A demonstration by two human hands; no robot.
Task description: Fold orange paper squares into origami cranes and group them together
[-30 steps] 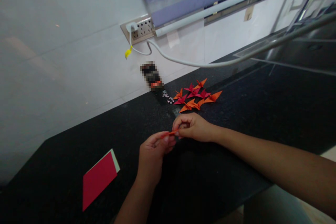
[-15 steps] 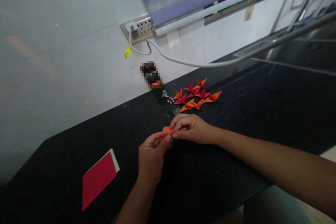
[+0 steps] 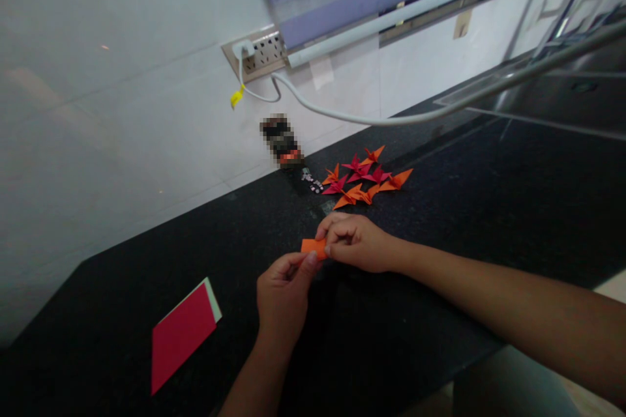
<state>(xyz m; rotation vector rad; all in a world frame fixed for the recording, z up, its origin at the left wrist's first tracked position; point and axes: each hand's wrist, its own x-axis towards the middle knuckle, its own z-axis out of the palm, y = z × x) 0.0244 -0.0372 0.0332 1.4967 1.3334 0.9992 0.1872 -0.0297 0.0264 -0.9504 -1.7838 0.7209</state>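
Observation:
A small folded piece of orange paper (image 3: 313, 247) is pinched between both my hands over the black countertop (image 3: 440, 221). My left hand (image 3: 282, 296) grips its lower edge with thumb and fingers closed. My right hand (image 3: 359, 242) pinches its right side from above, fingers curled. Behind my hands lies a cluster of several finished orange and dark red folded paper shapes (image 3: 364, 177).
A stack of square paper with a red top sheet (image 3: 182, 333) lies at the front left. A small dark object (image 3: 283, 141) leans against the white tiled wall. A white cable (image 3: 342, 114) runs from a wall socket (image 3: 259, 55). A metal rail (image 3: 548, 62) crosses at right.
The orange paper showed as a thin edge between my fingers and now shows a flat face. Both hands have shifted only slightly.

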